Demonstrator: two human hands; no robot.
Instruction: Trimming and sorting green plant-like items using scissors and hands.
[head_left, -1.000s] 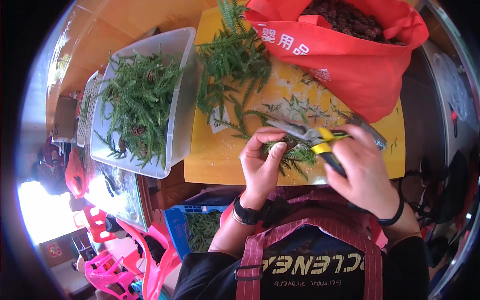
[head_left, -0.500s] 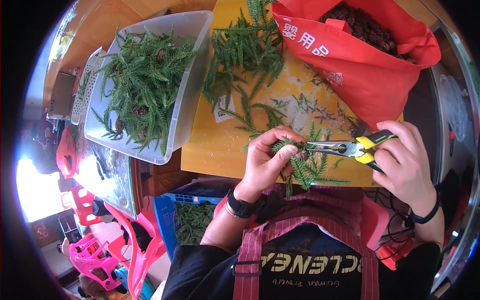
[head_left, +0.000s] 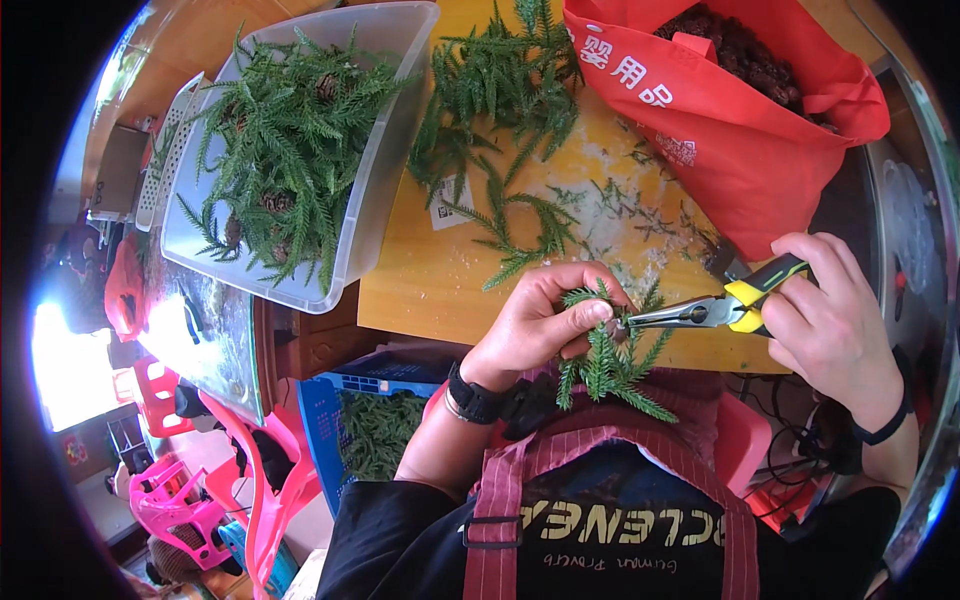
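Note:
My left hand (head_left: 555,318) is closed, pinching a green artificial pine sprig (head_left: 612,370) over the table's near edge. A small brown pine cone, mostly covered by fingers and needles, shows at its middle. My right hand (head_left: 835,325) is wrapped round the yellow-and-black handles of long-nose pliers (head_left: 690,313). Their jaws look closed, and the tips reach the sprig's middle beside my left thumb. Whether they grip a wire or the cone there, I cannot tell.
A clear plastic bin (head_left: 350,240) of sprigs with cones stands at the left. Loose green sprigs (head_left: 495,90) and scraps lie on the yellow table (head_left: 420,300). A red bag (head_left: 740,150) of pine cones stands at the far right. Below the table is a blue crate (head_left: 325,430) of greenery.
The pliers have tilted, their handles rising relative to the tips, and their jaws have drawn together. My right hand has shifted slightly right. The sprig sits a little lower in view.

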